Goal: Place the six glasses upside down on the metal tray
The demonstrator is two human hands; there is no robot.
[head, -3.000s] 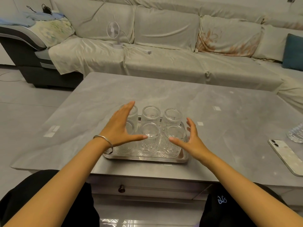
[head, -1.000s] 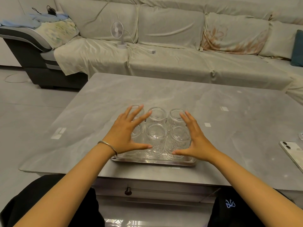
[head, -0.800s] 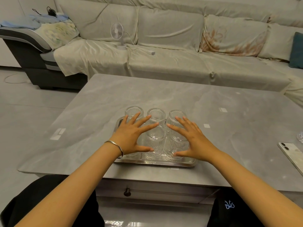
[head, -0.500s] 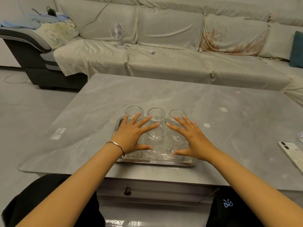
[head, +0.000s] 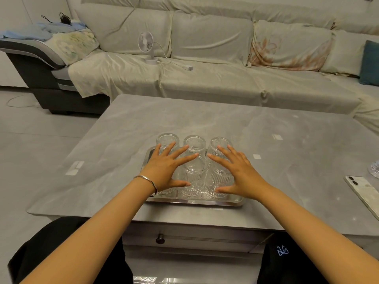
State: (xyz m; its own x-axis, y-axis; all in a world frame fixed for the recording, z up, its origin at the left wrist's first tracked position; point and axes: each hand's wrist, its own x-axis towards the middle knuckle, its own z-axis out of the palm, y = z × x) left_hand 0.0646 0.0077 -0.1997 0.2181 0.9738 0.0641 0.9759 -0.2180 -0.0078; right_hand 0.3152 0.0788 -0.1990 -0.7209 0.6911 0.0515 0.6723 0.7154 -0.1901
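Note:
Several ribbed clear glasses [head: 194, 143] stand upside down in two rows on the metal tray [head: 235, 201] near the table's front edge. My left hand [head: 167, 170] lies flat, fingers spread, over the front left glass, whose base shows below my thumb. My right hand [head: 239, 173] lies flat and spread over the front right glass. Between my hands the front middle glass [head: 193, 177] shows. Neither hand grips anything. The three back glasses stand just beyond my fingertips.
The tray rests on a grey marble-look table [head: 123, 140]. A white phone [head: 364, 191] lies at the right edge, with a piece of cut glassware [head: 374, 170] behind it. A covered sofa [head: 205, 78] with a small white fan [head: 146, 45] stands beyond the table.
My hands, held upright at the sides of the glasses three seconds ago, have come down flat on top of the front row. Over the last half second they hardly move.

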